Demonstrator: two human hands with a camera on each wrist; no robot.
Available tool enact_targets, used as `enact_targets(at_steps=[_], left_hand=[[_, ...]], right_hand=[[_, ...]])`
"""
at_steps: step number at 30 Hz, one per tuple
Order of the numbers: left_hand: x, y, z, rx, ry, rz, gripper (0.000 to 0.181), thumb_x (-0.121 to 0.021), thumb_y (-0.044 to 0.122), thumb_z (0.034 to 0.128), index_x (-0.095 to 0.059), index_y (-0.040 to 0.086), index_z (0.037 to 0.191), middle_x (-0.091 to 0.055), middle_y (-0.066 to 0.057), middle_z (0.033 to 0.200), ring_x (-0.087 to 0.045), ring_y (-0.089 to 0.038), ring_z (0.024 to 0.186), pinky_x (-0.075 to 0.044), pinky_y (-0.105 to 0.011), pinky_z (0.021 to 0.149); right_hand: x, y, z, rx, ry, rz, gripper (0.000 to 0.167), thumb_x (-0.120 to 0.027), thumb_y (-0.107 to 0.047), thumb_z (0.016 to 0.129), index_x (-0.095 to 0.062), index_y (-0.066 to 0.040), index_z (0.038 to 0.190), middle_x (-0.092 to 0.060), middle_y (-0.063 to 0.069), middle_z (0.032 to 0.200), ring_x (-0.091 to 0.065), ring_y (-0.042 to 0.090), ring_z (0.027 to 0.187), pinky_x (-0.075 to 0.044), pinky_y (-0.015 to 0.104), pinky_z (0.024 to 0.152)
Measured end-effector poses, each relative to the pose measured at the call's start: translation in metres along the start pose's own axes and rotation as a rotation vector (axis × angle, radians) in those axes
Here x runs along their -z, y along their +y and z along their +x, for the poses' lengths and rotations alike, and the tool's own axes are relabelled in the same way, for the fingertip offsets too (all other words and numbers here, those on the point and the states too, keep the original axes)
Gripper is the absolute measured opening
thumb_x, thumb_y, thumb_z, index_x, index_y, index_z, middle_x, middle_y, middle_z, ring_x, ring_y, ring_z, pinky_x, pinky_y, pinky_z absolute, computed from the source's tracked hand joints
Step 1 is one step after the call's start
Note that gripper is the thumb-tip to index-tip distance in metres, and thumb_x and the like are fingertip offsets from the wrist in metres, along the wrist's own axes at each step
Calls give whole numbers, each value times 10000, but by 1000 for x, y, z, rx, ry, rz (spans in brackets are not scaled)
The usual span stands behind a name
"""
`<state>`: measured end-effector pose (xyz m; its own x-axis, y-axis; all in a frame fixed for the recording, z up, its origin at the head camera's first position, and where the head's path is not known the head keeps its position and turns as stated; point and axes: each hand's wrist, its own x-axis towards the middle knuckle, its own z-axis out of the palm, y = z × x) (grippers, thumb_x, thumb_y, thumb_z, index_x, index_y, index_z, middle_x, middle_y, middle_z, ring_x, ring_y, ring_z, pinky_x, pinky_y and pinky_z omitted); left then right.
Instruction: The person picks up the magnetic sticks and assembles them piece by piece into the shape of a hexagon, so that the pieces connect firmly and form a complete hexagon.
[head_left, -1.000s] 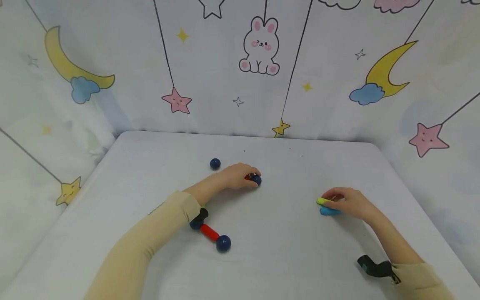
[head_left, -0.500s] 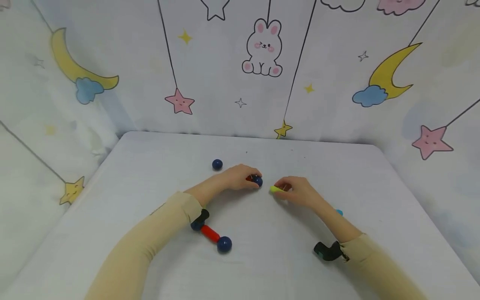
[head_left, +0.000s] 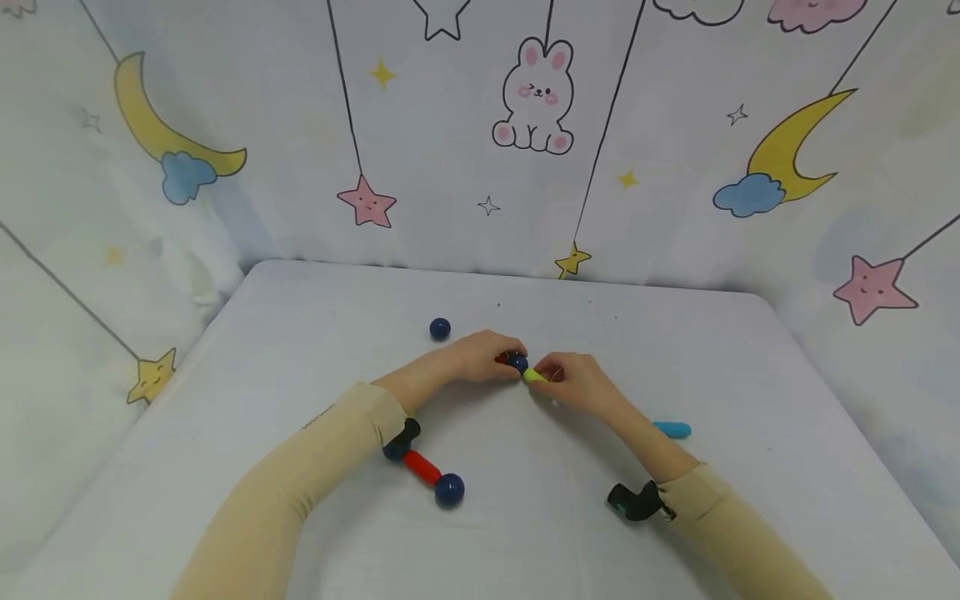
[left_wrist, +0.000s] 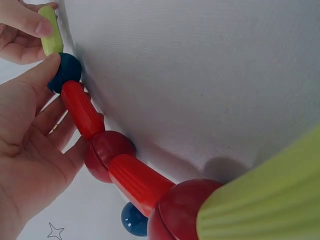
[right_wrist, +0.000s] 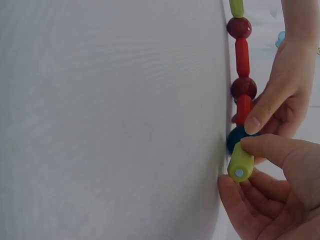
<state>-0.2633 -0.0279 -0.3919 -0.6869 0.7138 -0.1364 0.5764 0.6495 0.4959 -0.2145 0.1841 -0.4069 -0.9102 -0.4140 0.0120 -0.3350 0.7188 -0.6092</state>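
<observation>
My left hand (head_left: 483,357) pinches a dark blue ball (left_wrist: 69,70) at the end of a chain of magnetic balls and rods, thumb on one side and fingers behind. In the left wrist view the chain runs on through a red rod (left_wrist: 81,111), a dark red ball (left_wrist: 106,156), another red rod (left_wrist: 141,184), a second red ball (left_wrist: 182,210) and a yellow-green rod (left_wrist: 265,190). My right hand (head_left: 581,382) pinches a short yellow-green rod (right_wrist: 242,160) between thumb and fingers, one end against the blue ball. A silvery disc shows on its free end.
A loose blue ball (head_left: 440,328) lies behind my left forearm. Nearer me, a red rod (head_left: 422,467) joins two blue balls, one (head_left: 449,490) fully visible, the other partly under the left wrist camera. A light blue rod (head_left: 672,430) lies beside my right forearm on the white table (head_left: 750,350).
My right hand has left the light blue rod and carried the yellow-green rod leftward to the blue ball. My left hand has stayed in place, holding the ball.
</observation>
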Motion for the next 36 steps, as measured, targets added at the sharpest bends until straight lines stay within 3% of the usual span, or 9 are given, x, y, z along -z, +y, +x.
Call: enact_targets(at_steps=[9,17,23,30,36], left_hand=[[-3,1,3,-56,-16,84,396,-644,205,953,-573,129,1335,-571,-32,1338,-494,-188,1252,-385,-348,1045],[-6,9,4,-113,-17,195,297,-684,237,928,-661,200,1222,-608,-4,1224,-522,-175,1152,-454,-361,945],[-8,7,2,-103,-25,173,276,-667,224,941,-660,214,1217,-607,-2,1210,-537,-163,1121,-465,-363,926],[-8,0,-3,-94,-20,146,273,-666,182,940,-662,209,1212,-613,-15,1230,-544,-188,1150,-453,-391,963],[-5,-5,-12,-112,-24,133,267,-681,148,926,-670,180,1191,-622,-11,1202,-550,-186,1137,-451,-389,965]], right_hand=[[4,2,1,-47,-39,16,271,-767,-203,847,-688,-51,1057,-634,10,854,-557,160,777,-466,298,662],[15,9,-1,-86,-160,46,337,-775,-241,839,-674,-61,1104,-656,5,913,-590,151,822,-484,300,698],[28,14,3,-117,-138,47,246,-646,-248,926,-688,-109,1125,-667,21,980,-624,147,835,-492,320,702],[28,13,38,-59,-48,135,248,-612,-243,967,-679,-100,1158,-676,63,1070,-636,191,910,-505,342,765],[13,9,87,38,-66,193,295,-613,-234,970,-652,-73,1214,-650,73,1126,-607,236,1031,-508,370,822]])
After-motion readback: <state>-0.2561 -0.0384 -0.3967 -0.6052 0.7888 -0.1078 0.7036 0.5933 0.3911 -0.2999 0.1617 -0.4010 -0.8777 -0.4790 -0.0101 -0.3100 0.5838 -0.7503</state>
